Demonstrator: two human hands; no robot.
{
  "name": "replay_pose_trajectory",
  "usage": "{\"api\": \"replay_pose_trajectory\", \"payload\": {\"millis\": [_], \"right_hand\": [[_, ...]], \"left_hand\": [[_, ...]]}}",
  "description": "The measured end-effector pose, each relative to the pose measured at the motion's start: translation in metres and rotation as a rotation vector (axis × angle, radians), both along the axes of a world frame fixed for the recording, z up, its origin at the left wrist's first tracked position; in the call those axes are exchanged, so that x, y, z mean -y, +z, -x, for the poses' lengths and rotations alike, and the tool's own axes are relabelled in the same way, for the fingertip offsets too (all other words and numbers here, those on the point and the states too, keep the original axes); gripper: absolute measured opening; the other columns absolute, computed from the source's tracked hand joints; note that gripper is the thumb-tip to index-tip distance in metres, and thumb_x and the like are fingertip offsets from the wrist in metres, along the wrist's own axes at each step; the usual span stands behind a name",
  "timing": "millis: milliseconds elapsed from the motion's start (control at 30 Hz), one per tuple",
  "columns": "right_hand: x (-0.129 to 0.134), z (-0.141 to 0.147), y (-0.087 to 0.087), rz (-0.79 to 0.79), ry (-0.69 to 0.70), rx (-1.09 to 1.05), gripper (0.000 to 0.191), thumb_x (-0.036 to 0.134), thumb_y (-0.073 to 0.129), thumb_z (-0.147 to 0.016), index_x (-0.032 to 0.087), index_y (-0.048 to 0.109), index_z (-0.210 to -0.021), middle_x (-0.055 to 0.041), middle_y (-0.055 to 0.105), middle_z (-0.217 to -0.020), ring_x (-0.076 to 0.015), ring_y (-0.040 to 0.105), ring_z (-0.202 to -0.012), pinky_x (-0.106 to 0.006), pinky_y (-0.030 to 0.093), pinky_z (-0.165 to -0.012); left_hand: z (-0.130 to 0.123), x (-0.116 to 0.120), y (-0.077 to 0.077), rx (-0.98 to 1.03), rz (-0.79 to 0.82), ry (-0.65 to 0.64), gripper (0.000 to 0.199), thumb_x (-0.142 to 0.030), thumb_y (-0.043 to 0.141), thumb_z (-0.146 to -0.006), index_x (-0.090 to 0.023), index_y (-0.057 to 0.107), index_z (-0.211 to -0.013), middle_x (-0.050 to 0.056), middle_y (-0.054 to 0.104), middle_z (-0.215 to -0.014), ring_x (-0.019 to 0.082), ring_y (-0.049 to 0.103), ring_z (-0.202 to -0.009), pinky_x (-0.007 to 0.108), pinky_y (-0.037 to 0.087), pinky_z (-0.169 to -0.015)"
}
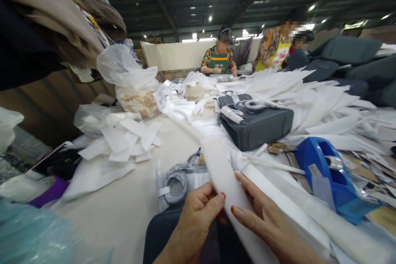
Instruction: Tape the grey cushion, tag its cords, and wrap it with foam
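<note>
My left hand [194,218] and my right hand [266,222] both pinch a long white foam sleeve [221,171] near the table's front edge. The sleeve runs away from me toward the middle of the table. Under my hands lies a dark grey item [161,231], partly hidden. Just left of the sleeve sits a bagged coil of grey cable [177,181]. A blue tape dispenser [332,173] stands to the right of my right hand.
A grey case [258,126] with small parts on top sits mid-table. White foam sheets [123,140] pile at left and white sleeves [309,95] spread at right. Plastic bags [133,82] stand at back left. Three other people [220,58] work at the far end.
</note>
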State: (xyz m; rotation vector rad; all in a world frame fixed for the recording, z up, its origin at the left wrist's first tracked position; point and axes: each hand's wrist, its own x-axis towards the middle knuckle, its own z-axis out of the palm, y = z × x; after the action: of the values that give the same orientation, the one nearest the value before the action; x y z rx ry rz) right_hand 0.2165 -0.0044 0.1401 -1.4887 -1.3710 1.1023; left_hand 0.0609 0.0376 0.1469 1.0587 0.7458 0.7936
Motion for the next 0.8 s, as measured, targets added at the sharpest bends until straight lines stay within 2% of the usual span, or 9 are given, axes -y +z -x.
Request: {"api": "replay_pose_trajectory", "payload": {"millis": [100,200,267,400,500,567,667,733,800], "right_hand": [[0.002,-0.011,-0.005,-0.011,-0.044,-0.083,0.073,0.054,0.056,-0.081,0.016,0.037,-0.140,-0.0122,0.038,-0.146,-0.0269,0.034,-0.134,-0.046,0.023,-0.113],[0.006,-0.018,-0.006,-0.007,-0.056,0.040,0.088,0.058,0.066,-0.071,0.014,0.036,-0.141,-0.0141,0.037,-0.146,-0.0314,0.033,-0.134,-0.049,0.020,-0.113],[0.011,-0.024,-0.005,-0.021,-0.027,0.088,0.095,0.059,0.073,-0.063,0.016,0.038,-0.141,-0.0134,0.043,-0.142,-0.0345,0.038,-0.130,-0.050,0.026,-0.110],[0.021,-0.043,-0.007,0.013,-0.038,0.026,0.058,0.058,0.058,-0.077,0.023,0.059,-0.123,-0.0085,0.062,-0.121,-0.0333,0.054,-0.114,-0.046,0.043,-0.097],[0.028,-0.062,-0.013,0.212,-0.164,-0.220,0.053,0.060,0.052,-0.081,0.018,0.066,-0.110,-0.0075,0.071,-0.091,-0.0297,0.064,-0.090,-0.042,0.052,-0.081],[0.033,-0.072,-0.014,0.278,-0.201,-0.443,0.052,0.056,0.056,-0.080,0.016,0.062,-0.113,-0.0056,0.070,-0.083,-0.0256,0.066,-0.075,-0.038,0.054,-0.070],[0.038,-0.079,-0.017,0.227,-0.241,-0.665,0.050,0.047,0.063,-0.077,0.019,0.057,-0.118,-0.0060,0.070,-0.094,-0.0239,0.066,-0.073,-0.035,0.054,-0.065],[0.040,-0.080,-0.022,0.198,-0.270,-0.694,0.048,0.043,0.065,-0.077,0.020,0.055,-0.117,-0.0064,0.069,-0.099,-0.0252,0.066,-0.083,-0.034,0.054,-0.065],[0.043,-0.082,-0.028,0.196,-0.299,-0.683,0.044,0.042,0.064,-0.077,0.020,0.055,-0.115,-0.0064,0.068,-0.101,-0.0261,0.065,-0.090,-0.033,0.053,-0.067]], "left_hand": [[-0.008,-0.003,-0.005,-0.053,-0.012,-0.017,0.031,-0.040,0.063,-0.079,-0.011,0.070,-0.088,0.003,0.062,-0.069,0.011,0.049,-0.059,0.022,0.039,-0.056],[-0.021,-0.003,-0.007,-0.063,0.014,-0.036,0.033,-0.043,0.067,-0.075,-0.011,0.070,-0.085,0.002,0.060,-0.063,0.010,0.049,-0.056,0.022,0.039,-0.055],[-0.030,-0.003,-0.007,-0.056,0.045,-0.067,0.034,-0.042,0.071,-0.071,-0.012,0.069,-0.084,0.002,0.061,-0.063,0.011,0.051,-0.055,0.023,0.040,-0.055],[-0.041,-0.006,-0.002,-0.092,0.046,-0.150,0.039,-0.044,0.072,-0.067,-0.014,0.069,-0.092,0.006,0.068,-0.075,0.016,0.059,-0.063,0.024,0.044,-0.057],[-0.042,-0.012,0.006,-0.347,-0.205,-0.176,0.036,-0.036,0.065,-0.074,-0.017,0.067,-0.104,0.007,0.069,-0.090,0.020,0.062,-0.077,0.030,0.047,-0.071],[-0.044,-0.017,0.011,-0.567,-0.444,-0.303,0.041,-0.023,0.069,-0.070,-0.020,0.065,-0.111,0.008,0.066,-0.108,0.024,0.058,-0.098,0.033,0.043,-0.089],[-0.054,-0.024,0.011,-0.791,-0.717,-0.688,0.070,-0.014,0.080,-0.056,-0.019,0.058,-0.122,0.011,0.057,-0.126,0.031,0.048,-0.118,0.039,0.033,-0.104],[-0.065,-0.029,0.007,-0.884,-0.865,-0.882,0.078,-0.015,0.085,-0.045,-0.015,0.059,-0.118,0.015,0.059,-0.119,0.035,0.052,-0.112,0.045,0.034,-0.102],[-0.077,-0.035,0.000,-0.934,-1.011,-1.006,0.073,-0.016,0.089,-0.036,-0.013,0.064,-0.104,0.014,0.065,-0.103,0.036,0.059,-0.095,0.049,0.039,-0.095]]}}
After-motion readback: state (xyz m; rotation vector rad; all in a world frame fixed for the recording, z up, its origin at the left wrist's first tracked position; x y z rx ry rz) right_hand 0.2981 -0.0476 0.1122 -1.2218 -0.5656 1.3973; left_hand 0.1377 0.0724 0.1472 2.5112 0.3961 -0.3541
